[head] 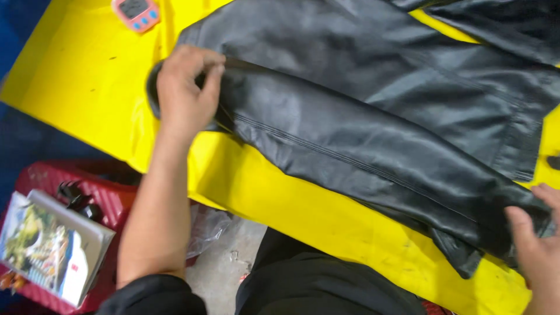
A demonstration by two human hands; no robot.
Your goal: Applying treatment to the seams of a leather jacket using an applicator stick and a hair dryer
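While the black leather jacket (373,99) lies spread across the yellow counter (76,76), both hands are on 1 of its sleeves (350,146), which runs in a long diagonal from upper left to lower right. Left hand (185,93) is at the cuff end, up near the counter's left part: its fingers (211,79) are curled over the cuff edge and pinching the leather against the thumb, forearm reaching up from the bottom of the view. Right hand (539,245) is down at the far right, at the shoulder end of that sleeve, near the counter's front edge; its thumb lies flat on the leather and the fingers wrap the fold, though part of that hand runs out of frame, so the full grip can't be told. Jacket body lies behind the sleeve, filling the upper right. A small pink timer (136,13) sits on the counter at the top left, well apart from the jacket. Below the counter's edge on the left stands a red crate (111,195) with a printed booklet (52,248) resting on it.
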